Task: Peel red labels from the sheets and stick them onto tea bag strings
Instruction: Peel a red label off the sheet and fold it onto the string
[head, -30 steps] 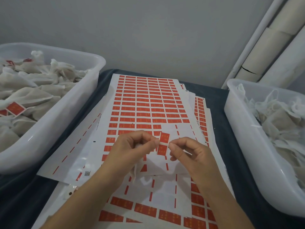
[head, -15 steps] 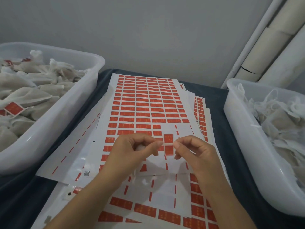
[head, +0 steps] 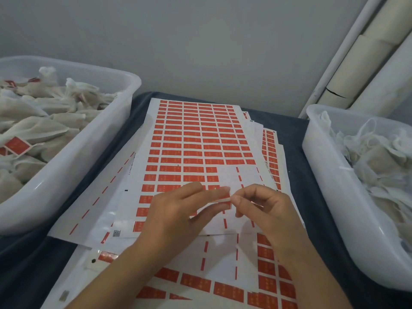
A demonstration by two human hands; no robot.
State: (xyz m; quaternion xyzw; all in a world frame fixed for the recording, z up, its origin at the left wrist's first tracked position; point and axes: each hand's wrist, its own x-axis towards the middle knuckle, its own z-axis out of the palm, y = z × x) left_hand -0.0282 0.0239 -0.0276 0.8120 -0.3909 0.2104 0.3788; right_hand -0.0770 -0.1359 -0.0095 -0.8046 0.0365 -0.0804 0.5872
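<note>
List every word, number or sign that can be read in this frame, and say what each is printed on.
None can be read as text.
Red labels on the top sheet: small pale marks, too blurred to read.
Red tag on a tea bag in the left bin: pale marks, unreadable.
Sheet's left margin: a line of fine print, too small to read.
Square code near the sheet's lower left corner: a blurred code pattern, no legible characters.
Sheet's right margin: fine print, unreadable.

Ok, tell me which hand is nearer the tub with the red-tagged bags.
Left. The left hand is over the sheets, toward that tub; the right hand is farther.
</note>
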